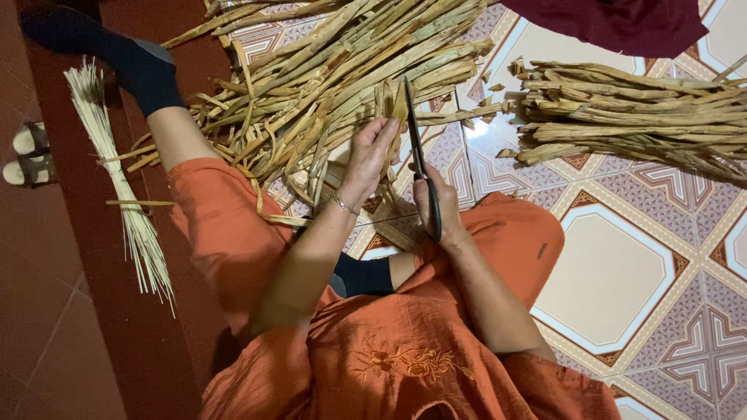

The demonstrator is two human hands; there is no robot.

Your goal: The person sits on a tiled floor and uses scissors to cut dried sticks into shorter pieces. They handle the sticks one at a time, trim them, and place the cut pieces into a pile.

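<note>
At centre frame, our left hand gripping a dried strip, our right hand clasping scissors, blades beside the strip, dried stalk heap at upper left.

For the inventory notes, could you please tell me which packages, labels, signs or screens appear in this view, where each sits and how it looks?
None are in view. The left hand holds a dried plant strip, the right hand holds black scissors, and loose piles of strips lie on the patterned tile floor.
</note>
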